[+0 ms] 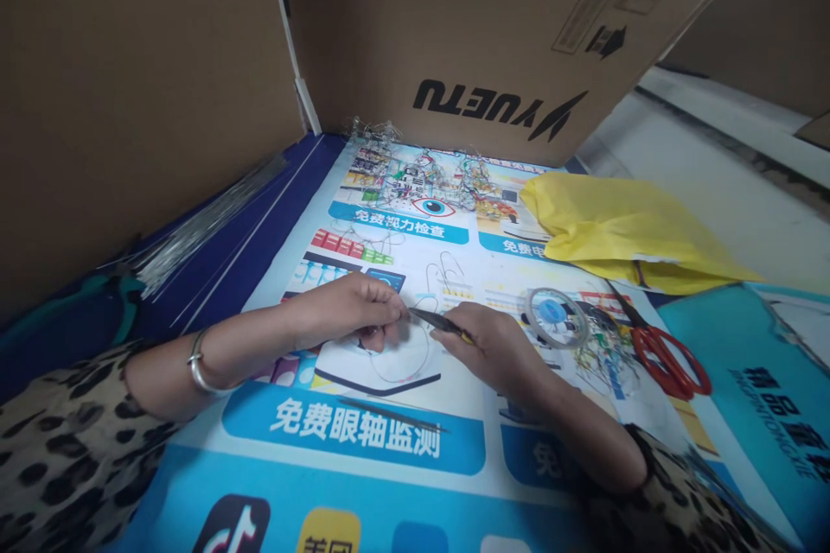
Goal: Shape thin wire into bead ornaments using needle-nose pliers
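Observation:
Near the middle of the head view, my left hand (pixel 367 308) is closed in a pinch on a thin wire (pixel 424 363), which loops down over the printed sheet. My right hand (pixel 486 341) is wrapped round dark-jawed pliers (pixel 434 320) with a bit of yellow on the handle. The tips of the pliers point left and meet the wire at my left fingertips; whether the jaws grip it is too small to tell. A few bent wire pieces (pixel 444 272) lie just beyond my hands.
Tangled wire shapes (pixel 421 177) lie at the back before a cardboard box (pixel 421 34). Straight wires (pixel 201 225) and teal-handled pliers (pixel 126 302) are at left. To the right are a tape roll (pixel 556 318), red scissors (pixel 667 361) and a yellow bag (pixel 622 225).

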The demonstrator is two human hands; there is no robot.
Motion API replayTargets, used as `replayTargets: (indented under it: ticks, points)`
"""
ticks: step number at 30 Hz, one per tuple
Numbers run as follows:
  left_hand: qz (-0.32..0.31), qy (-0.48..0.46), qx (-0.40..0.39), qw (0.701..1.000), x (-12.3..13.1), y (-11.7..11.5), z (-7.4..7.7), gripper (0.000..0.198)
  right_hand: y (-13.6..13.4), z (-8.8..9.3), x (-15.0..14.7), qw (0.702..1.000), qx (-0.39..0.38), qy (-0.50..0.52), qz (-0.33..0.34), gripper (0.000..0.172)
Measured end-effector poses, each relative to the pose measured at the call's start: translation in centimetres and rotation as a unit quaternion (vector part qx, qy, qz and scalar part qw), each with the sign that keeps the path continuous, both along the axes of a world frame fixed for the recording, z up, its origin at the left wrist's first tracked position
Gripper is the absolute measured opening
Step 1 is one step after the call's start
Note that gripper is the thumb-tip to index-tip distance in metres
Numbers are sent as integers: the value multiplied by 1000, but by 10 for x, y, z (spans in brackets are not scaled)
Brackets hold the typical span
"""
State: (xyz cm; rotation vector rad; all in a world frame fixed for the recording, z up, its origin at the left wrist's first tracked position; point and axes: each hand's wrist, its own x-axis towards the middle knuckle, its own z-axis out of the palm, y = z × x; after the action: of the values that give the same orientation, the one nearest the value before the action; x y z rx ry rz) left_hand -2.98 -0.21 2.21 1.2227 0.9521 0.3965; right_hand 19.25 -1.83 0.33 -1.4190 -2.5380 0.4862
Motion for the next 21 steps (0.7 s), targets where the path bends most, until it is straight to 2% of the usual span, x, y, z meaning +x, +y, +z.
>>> replayTargets:
  ticks: [8,16,21]
  points:
    - [-34,-13,-21,999,-3,1,-9,17,2,-1,1,999,20,10,31,24]
    - [-1,-7,-19,1000,-2,1,-13,14,0,-3,-3,1000,22,7,9,23]
    - [25,-4,-14,1000,-1,1,-15,15,0,-6,-2,998,57,13,-31,24]
